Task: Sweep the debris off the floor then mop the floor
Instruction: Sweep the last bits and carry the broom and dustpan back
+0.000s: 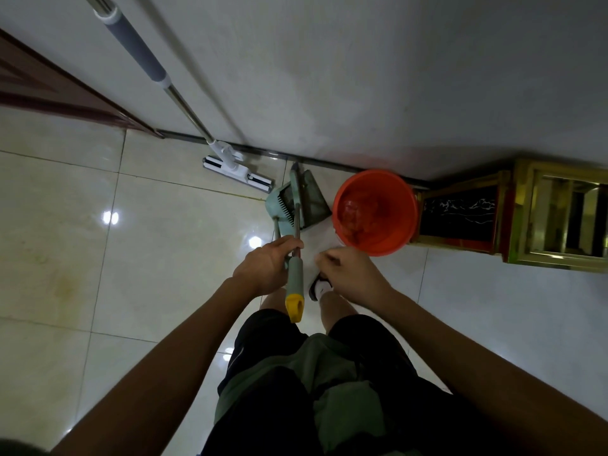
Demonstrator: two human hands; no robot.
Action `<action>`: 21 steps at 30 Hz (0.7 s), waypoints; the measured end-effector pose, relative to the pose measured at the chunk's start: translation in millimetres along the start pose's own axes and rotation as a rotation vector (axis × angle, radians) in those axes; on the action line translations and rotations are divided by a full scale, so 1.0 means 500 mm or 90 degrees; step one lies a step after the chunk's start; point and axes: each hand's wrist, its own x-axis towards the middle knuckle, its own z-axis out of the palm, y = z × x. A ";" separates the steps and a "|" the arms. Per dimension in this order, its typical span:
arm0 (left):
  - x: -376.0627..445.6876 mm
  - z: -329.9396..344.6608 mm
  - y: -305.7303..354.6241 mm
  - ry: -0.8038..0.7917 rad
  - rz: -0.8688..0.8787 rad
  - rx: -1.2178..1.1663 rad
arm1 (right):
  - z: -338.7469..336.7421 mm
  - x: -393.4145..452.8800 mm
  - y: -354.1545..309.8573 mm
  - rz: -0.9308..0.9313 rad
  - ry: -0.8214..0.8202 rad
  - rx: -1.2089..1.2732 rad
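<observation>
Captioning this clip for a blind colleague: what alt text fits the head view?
A person's left hand grips a broom handle beside a dustpan, while the right hand is loosely curled, holding nothing. An orange bucket and a flat mop leaning on the wall stand nearby on the tiled floor.

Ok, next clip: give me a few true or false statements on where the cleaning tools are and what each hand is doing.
1. The left hand grips the broom handle. True.
2. The right hand holds the mop. False: the mop leans against the wall, untouched, and the right hand's fingers look curled on nothing visible.
3. The orange bucket stands on the floor beside the dustpan. True.
4. The mop head sits inside the bucket. False: it rests on the floor tiles by the wall.
5. The broom's grip end is yellow. True.
</observation>
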 end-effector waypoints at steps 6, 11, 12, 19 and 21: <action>-0.008 0.009 0.008 -0.051 -0.032 0.027 | -0.027 0.038 0.074 0.070 0.031 -0.072; -0.002 0.008 0.015 -0.051 -0.022 0.053 | -0.013 0.058 0.075 0.065 0.020 -0.087; -0.001 0.007 0.015 -0.062 -0.024 0.055 | -0.006 0.062 0.071 0.058 0.018 -0.103; 0.005 -0.003 0.012 -0.057 -0.015 0.046 | 0.023 0.085 0.076 0.067 0.016 -0.192; 0.007 -0.003 0.016 -0.045 -0.009 0.046 | 0.024 0.090 0.084 0.077 0.010 -0.220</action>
